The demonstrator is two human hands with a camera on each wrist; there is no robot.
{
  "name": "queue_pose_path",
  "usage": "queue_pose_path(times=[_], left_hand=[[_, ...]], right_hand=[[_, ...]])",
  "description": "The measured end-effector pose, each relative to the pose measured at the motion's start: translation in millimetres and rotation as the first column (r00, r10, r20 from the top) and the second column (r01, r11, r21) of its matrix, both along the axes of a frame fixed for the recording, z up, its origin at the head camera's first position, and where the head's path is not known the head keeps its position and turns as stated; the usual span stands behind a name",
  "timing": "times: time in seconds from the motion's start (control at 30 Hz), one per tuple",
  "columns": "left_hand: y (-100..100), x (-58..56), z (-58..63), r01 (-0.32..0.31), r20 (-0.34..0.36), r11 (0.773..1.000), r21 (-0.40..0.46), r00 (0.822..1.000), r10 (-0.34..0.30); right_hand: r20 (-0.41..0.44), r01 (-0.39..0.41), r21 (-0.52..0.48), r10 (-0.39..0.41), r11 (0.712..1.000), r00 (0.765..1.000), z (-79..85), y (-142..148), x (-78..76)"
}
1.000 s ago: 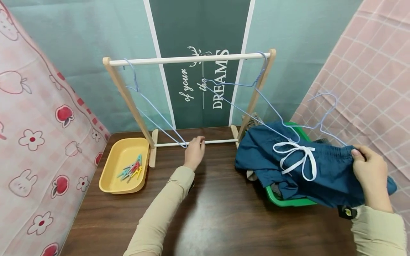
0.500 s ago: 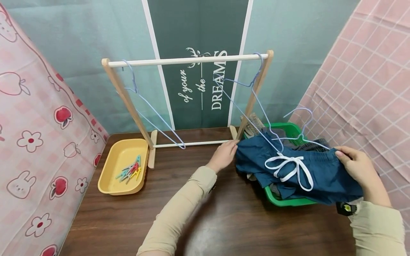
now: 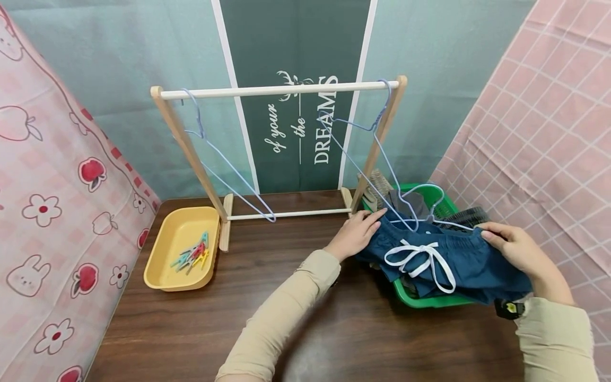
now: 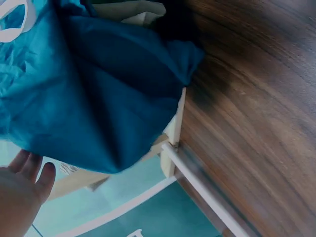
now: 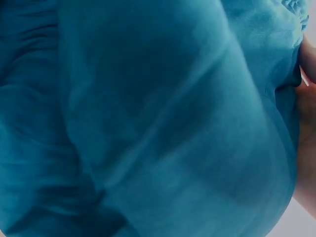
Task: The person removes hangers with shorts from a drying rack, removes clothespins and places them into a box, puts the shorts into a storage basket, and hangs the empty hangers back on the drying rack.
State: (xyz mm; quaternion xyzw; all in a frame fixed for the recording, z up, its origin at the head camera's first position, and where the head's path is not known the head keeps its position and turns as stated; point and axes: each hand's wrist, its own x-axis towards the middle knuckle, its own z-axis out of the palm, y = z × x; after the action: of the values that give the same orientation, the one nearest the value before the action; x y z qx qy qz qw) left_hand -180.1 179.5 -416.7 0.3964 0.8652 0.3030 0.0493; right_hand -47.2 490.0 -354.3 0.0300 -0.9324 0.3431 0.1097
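A pair of dark blue shorts with a white drawstring bow spreads over the green basket. A blue wire hanger stands at its waistband, its lower part hidden by the cloth. My right hand pinches the waistband's right end, thumb in front. My left hand touches the left end with fairly straight fingers. In the left wrist view the left hand's thumb is apart from the shorts' edge. Blue cloth fills most of the right wrist view, with the right hand at its side.
A wooden rack with a white top rail stands at the back. One hanger hangs at its left; another hanger hangs at its right, overlapping the shorts. The yellow tray at left holds several clothespins. More clothes lie in the basket.
My left hand has moved right from the rack's lower bar to the shorts' waistband. My right hand has moved left and slightly down, and the hanger has sunk lower and left with the shorts.
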Motion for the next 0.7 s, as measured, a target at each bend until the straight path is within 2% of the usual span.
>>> queue_pose_path(times=[0.13,0.23,0.27,0.33,0.43,0.5,0.57,0.6,0.7], left_hand=[[9,3.3,4.0,0.004,-0.07,1.0,-0.02,0.998,-0.005],[13,6.5,5.4,-0.035,-0.176,0.998,-0.045,0.984,0.026],[14,7.7,5.4,-0.059,-0.228,0.997,-0.049,0.973,0.047],[15,10.0,4.6,-0.111,-0.332,0.993,-0.038,0.939,0.092],[15,12.0,1.8,-0.182,-0.471,0.983,0.016,0.866,0.168],[15,11.9,0.2,-0.204,-0.519,0.977,0.057,0.83,0.204],[14,10.8,-0.6,-0.221,-0.538,0.972,0.085,0.811,0.231],[14,9.9,-0.9,-0.229,-0.541,0.969,0.091,0.806,0.241],[12,7.5,-0.6,-0.248,-0.51,0.964,0.092,0.82,0.26]], right_hand=[[0.005,0.009,0.032,-0.01,0.999,1.0,0.9,-2,-1.3],[0.004,0.024,0.039,-0.024,0.999,1.0,2.5,-5,-2.3],[0.002,0.033,0.034,-0.033,0.999,0.999,3.5,-5,-2.2],[0.002,0.053,0.023,-0.053,0.998,0.999,5.5,-7,-2.4],[-0.014,0.082,0.032,-0.082,0.996,0.997,8.5,-11,-3.4],[-0.034,0.106,0.06,-0.104,0.993,0.994,9.7,-13,-4.9],[-0.069,0.143,0.111,-0.136,0.983,0.988,10.0,-14,-5.9],[-0.087,0.165,0.131,-0.154,0.978,0.984,10.0,-14,-6.1],[-0.137,0.246,0.187,-0.223,0.951,0.965,8.6,-12,-3.8]])
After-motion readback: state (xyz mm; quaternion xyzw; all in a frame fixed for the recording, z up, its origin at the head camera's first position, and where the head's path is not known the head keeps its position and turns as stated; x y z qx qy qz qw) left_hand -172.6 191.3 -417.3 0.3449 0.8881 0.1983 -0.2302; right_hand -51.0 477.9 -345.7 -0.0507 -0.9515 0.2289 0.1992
